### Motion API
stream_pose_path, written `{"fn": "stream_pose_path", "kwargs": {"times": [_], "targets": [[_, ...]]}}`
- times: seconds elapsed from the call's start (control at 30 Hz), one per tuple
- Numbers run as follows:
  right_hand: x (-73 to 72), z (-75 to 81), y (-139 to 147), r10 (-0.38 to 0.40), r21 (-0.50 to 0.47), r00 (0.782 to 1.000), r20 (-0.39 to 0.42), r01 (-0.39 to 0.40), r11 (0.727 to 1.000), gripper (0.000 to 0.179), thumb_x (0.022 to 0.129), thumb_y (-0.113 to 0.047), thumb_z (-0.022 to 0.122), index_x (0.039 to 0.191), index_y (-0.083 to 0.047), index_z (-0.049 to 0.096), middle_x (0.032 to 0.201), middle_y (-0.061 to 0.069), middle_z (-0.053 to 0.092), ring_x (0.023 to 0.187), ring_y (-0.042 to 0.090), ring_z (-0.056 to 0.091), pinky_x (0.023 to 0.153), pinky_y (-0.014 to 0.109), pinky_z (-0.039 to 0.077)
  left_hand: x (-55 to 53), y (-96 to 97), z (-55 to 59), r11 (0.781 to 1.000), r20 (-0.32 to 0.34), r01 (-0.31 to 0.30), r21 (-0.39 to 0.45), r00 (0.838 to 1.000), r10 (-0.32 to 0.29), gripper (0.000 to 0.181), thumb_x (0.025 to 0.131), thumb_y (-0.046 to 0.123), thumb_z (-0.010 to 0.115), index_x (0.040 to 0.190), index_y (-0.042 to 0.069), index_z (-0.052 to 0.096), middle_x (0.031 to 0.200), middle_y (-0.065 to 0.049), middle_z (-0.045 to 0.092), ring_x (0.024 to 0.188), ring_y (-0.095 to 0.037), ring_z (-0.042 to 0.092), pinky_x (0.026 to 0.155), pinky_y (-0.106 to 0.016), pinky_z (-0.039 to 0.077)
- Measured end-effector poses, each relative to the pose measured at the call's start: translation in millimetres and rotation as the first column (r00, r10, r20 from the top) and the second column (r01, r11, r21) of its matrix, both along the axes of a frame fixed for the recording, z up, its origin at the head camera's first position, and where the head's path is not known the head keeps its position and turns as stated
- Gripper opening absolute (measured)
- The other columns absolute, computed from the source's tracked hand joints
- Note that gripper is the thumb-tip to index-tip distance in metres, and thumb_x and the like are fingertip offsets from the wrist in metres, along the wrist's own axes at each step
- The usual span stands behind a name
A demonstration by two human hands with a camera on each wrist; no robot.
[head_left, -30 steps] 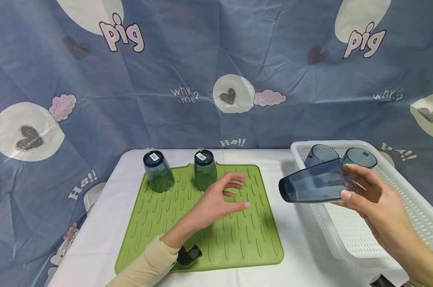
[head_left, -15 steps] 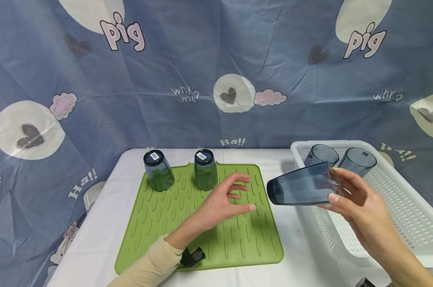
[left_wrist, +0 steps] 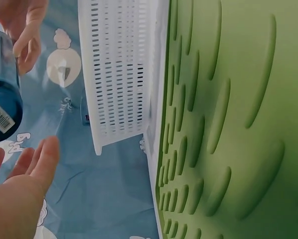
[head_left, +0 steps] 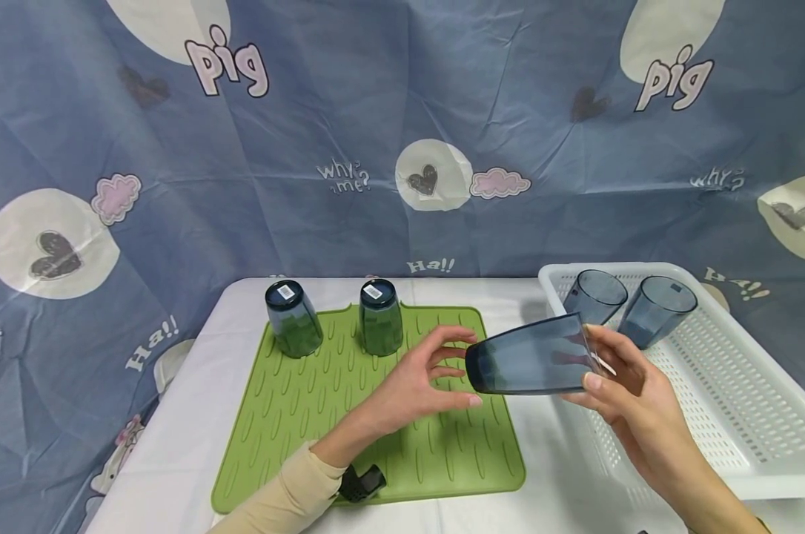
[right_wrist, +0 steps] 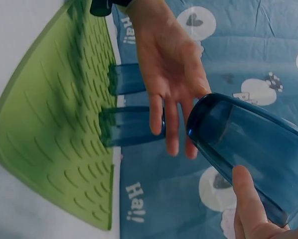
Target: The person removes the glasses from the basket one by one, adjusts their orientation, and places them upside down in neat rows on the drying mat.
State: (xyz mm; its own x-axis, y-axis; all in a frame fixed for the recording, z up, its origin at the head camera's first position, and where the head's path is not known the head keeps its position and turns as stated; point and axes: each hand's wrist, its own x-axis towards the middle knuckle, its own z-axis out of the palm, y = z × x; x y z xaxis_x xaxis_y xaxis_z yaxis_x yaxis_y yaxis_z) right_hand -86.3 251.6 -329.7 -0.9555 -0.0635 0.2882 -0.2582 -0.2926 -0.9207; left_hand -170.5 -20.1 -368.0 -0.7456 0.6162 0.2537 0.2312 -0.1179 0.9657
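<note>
A blue glass tumbler (head_left: pixel 529 357) lies nearly sideways in the air between my hands, its base toward the left. My right hand (head_left: pixel 632 404) grips it near the rim, thumb on the near side. At the base, my left hand (head_left: pixel 422 382) reaches with fingers and thumb spread apart, the fingertips right by the glass. The left wrist view shows a barcode label on the base of the tumbler (left_wrist: pixel 4 107), above the left hand (left_wrist: pixel 22 189). In the right wrist view, the left hand's fingers (right_wrist: pixel 171 124) extend beside the tumbler's base.
Two upside-down tumblers, one at the back left (head_left: pixel 294 319) and another beside it (head_left: pixel 381 317), stand on a green drying mat (head_left: pixel 296 423). A white perforated basket (head_left: pixel 736 400) on the right holds two more tumblers (head_left: pixel 596 297), mouths up. A patterned blue curtain (head_left: pixel 376 111) hangs behind the table.
My right hand has carried the tumbler left, away from the basket, until its base meets the left hand's fingers in view. My left hand has shifted slightly right.
</note>
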Motion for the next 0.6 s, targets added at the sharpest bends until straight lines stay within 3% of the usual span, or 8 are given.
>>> {"fn": "stream_pose_path", "kwargs": {"times": [0.3,0.6], "targets": [[0.6,-5.0,-13,0.026,-0.034,0.998,0.051,-0.025,0.999,0.047,0.094,0.012,0.043,0.140,-0.001,0.044,0.138,0.015,0.048,0.116,0.026,0.057,0.090,0.047,0.054,3.4,1.0,-2.7,0.999,0.052,0.040,0.007,0.998,-0.040,0.075,0.078,0.002,0.081,0.141,0.020,0.045,0.140,-0.003,0.045,0.123,-0.019,0.054,0.102,-0.036,0.047],[0.3,-8.3,-23,0.059,-0.084,0.996,0.074,-0.053,0.995,0.046,0.095,0.011,0.042,0.139,0.000,0.042,0.138,0.016,0.047,0.116,0.027,0.058,0.093,0.049,0.051,3.3,0.7,-5.0,1.000,0.028,0.013,0.012,1.000,-0.014,0.072,0.079,0.004,0.081,0.140,0.019,0.047,0.137,-0.004,0.049,0.121,-0.020,0.055,0.103,-0.036,0.046]]}}
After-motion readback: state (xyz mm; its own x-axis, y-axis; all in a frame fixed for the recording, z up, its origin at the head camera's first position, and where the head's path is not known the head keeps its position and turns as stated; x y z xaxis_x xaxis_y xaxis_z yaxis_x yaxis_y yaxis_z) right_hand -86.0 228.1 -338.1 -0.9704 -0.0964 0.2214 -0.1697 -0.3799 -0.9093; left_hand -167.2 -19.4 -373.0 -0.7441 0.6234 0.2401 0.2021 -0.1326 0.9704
